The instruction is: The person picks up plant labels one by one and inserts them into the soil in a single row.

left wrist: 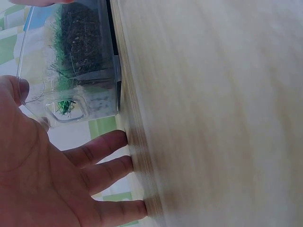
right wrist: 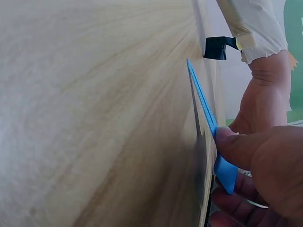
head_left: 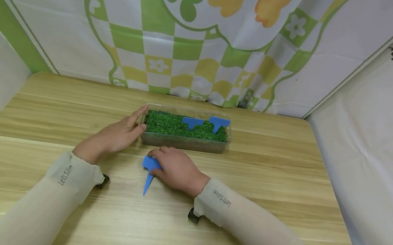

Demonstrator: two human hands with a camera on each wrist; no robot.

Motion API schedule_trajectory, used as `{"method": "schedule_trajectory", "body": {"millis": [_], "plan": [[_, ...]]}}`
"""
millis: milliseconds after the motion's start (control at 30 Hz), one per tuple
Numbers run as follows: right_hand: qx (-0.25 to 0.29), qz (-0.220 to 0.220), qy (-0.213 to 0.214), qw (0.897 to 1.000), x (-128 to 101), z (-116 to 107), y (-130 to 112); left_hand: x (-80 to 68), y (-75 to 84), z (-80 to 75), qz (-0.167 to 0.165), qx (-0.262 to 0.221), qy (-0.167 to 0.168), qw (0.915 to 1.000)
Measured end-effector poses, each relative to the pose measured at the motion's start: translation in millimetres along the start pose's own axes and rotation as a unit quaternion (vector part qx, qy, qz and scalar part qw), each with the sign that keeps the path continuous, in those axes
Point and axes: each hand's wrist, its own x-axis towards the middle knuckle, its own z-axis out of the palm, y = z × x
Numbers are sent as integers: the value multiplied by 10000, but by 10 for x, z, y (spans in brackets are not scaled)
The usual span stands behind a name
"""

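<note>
Overall, largest item: a light wooden table (head_left: 246,195) with plank-like grain, enclosed by white cloth walls; the rear wall carries a green-and-yellow checked hanging with orange flowers (head_left: 207,37), and the right wall shows dark printed characters. Next: a clear rectangular plastic tray (head_left: 184,142) filled with short green grass-like matter over dark soil, standing near the middle of the table toward its far edge. Next: two arms in beige sleeves with small printed lettering and dark straps at the wrists. Left hand (head_left: 118,133): fingers straight and relaxed, gripping nothing, resting on the table with the fingertips against the tray's left end; the left wrist view shows the open palm beside the tray's clear end wall (left wrist: 71,101). Right hand (head_left: 175,168): lying on the table just in front of the tray's near wall, fingers curled over the head of a blue flat plastic plant marker (head_left: 148,174), thumb pressing on it in the right wrist view (right wrist: 208,123); the marker's pointed stake lies flat on the wood, pointing toward the person. Smallest: two further blue plastic plant markers, one (head_left: 192,122) near the tray's middle and one (head_left: 218,123) toward its right end, both standing upright in the grass.
</note>
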Motion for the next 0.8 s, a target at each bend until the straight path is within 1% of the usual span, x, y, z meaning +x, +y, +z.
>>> {"method": "schedule_trajectory", "body": {"millis": [300, 567, 800], "plan": [[299, -146, 380, 9987, -12, -60, 10, 6, -8, 8, 57, 27, 47, 10000], [354, -378, 711, 9961, -31, -128, 39, 0, -7, 6, 37, 48, 21, 10000], [520, -556, 942, 9926, -61, -208, 56, 0, -7, 1, 19, 13, 15, 10000]]}}
